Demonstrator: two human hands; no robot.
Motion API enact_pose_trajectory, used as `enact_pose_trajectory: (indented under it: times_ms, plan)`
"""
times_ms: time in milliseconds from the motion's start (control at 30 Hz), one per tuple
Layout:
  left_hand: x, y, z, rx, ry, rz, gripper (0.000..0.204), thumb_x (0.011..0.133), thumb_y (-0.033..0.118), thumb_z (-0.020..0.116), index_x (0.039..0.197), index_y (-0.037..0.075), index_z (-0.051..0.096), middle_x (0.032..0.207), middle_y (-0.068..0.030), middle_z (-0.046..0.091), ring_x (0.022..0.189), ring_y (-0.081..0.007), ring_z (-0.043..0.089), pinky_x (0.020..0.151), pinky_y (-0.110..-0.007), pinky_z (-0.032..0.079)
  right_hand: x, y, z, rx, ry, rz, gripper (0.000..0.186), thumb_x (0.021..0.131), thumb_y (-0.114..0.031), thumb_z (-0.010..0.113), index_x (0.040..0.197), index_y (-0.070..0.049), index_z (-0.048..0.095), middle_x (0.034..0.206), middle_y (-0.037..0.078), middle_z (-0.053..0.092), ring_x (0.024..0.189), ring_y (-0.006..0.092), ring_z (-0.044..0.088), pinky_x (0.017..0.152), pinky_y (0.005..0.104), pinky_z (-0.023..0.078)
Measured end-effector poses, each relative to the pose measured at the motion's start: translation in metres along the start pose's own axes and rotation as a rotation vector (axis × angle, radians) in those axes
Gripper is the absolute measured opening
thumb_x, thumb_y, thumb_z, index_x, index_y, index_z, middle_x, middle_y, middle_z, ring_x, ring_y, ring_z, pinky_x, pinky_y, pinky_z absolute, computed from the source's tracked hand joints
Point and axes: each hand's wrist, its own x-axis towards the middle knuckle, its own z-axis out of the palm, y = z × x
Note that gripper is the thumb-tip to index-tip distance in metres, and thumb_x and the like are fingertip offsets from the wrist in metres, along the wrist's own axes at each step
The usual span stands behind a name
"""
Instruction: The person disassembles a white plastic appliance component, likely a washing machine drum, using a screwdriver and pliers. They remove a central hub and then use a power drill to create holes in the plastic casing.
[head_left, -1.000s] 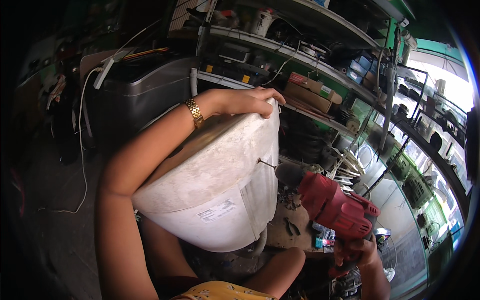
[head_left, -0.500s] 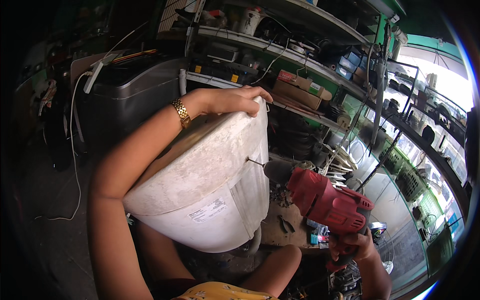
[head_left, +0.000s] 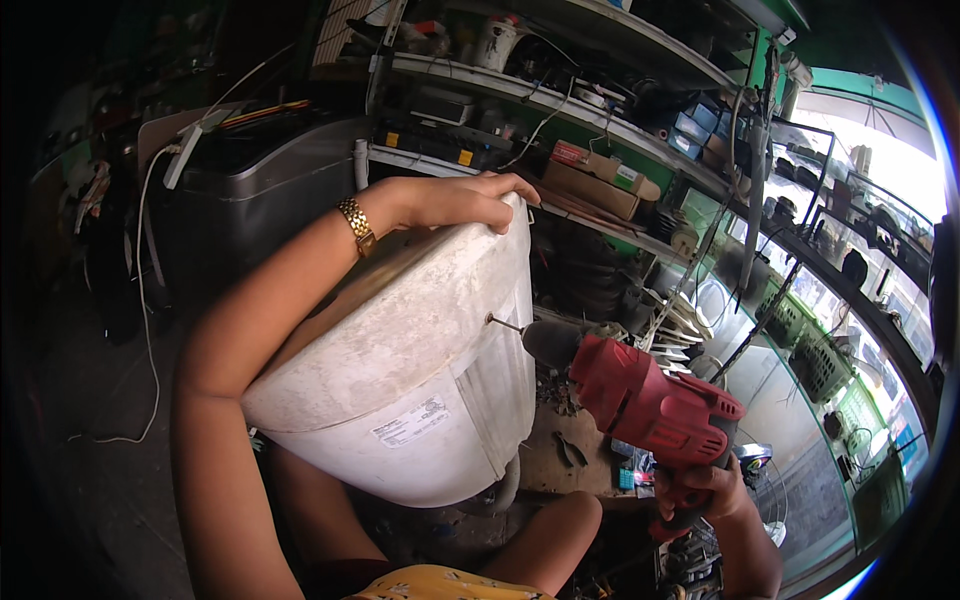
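A large white plastic tub (head_left: 400,370), scuffed and stained, leans tilted across my lap, with a paper label on its side. My left hand (head_left: 465,203) is closed over its upper rim, fingers hooked over the edge, and my left forearm wraps around it. In my right hand (head_left: 705,490) is a red power drill (head_left: 655,405), gripped by its handle. A thin drill bit (head_left: 505,324) runs from the dark chuck to a small hole in the tub's wall; the bit's tip is at that hole. The inside of the tub is mostly hidden.
Behind the tub stands a dark grey appliance (head_left: 270,180) with a white cord. Cluttered metal shelves (head_left: 560,103) hold a cardboard box (head_left: 595,180) and parts. Pliers (head_left: 570,452) lie on a brown board below. A glass display case (head_left: 800,440) is at the right.
The tub and the drill have shifted very slightly left in view together. Both hands keep their grips, and the bit stays at the hole.
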Motion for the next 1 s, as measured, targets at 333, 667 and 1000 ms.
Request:
enact_pose_trajectory:
  times_ms: [333, 667, 1000]
  plan:
    - [0.0, 0.002, 0.0, 0.017, -0.014, -0.009, 0.072, 0.074, 0.032, 0.047, 0.141, 0.006, 0.037, 0.143, -0.0156, 0.038, 0.133, -0.0273, 0.036, 0.109, -0.037, 0.027, 0.0, -0.003, 0.002, -0.01, 0.002, 0.0, 0.043, 0.074, -0.011, 0.057, 0.112, 0.009, 0.053, 0.079, 0.02, 0.064, 0.055, 0.0276, 0.062, 0.048, 0.0388, 0.053]
    - [-0.002, 0.005, 0.001, 0.007, -0.01, -0.012, 0.073, 0.074, 0.034, 0.046, 0.142, 0.007, 0.037, 0.144, -0.0169, 0.036, 0.134, -0.0295, 0.034, 0.11, -0.04, 0.027, -0.002, -0.008, 0.008, 0.049, 0.024, 0.041, 0.038, 0.073, -0.013, 0.066, 0.105, 0.006, 0.058, 0.079, 0.017, 0.065, 0.059, 0.0255, 0.064, 0.053, 0.0355, 0.054]
    - [0.0, 0.002, 0.001, 0.011, -0.007, -0.015, 0.074, 0.074, 0.034, 0.047, 0.141, 0.007, 0.037, 0.143, -0.0178, 0.037, 0.133, -0.0295, 0.035, 0.109, -0.04, 0.027, -0.001, -0.01, 0.011, 0.049, 0.024, 0.035, 0.039, 0.072, -0.013, 0.066, 0.105, 0.005, 0.057, 0.079, 0.017, 0.064, 0.058, 0.0251, 0.064, 0.052, 0.0355, 0.054]
